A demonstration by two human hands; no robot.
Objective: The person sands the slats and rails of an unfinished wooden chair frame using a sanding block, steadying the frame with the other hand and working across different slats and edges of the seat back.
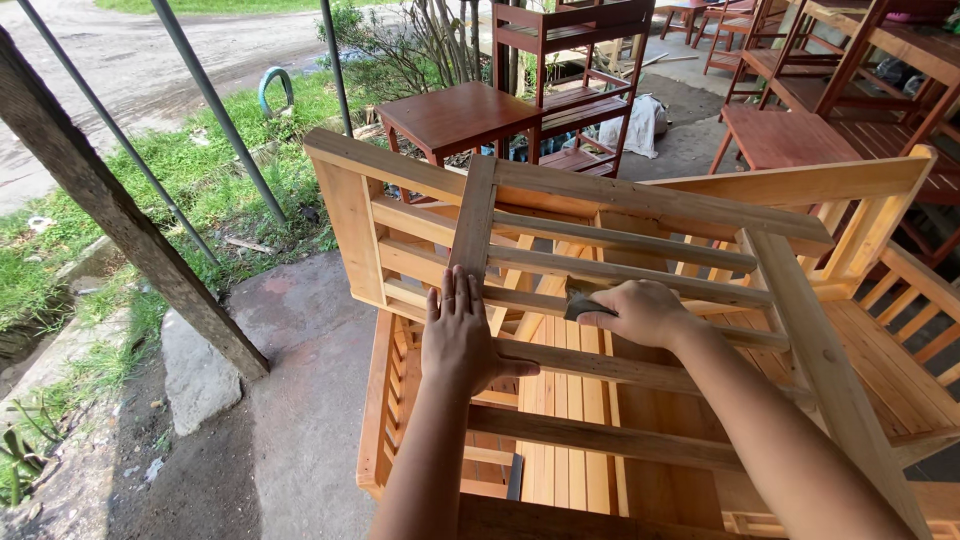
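An unpainted wooden slatted frame (640,200) lies tilted on top of other bare wooden furniture in front of me. My left hand (458,335) rests flat, fingers together, on an upright slat and a cross slat of the frame. My right hand (638,310) presses a small dark piece of sandpaper (583,303) against a cross slat, to the right of the left hand. Both forearms reach in from the bottom of the view.
Beneath the frame sits a bare wooden bench (570,400). Red-brown stained tables (455,115) and shelves (570,70) stand behind. A leaning wooden post (120,210) and metal rods (210,100) stand at left, beside grass and concrete floor (290,400).
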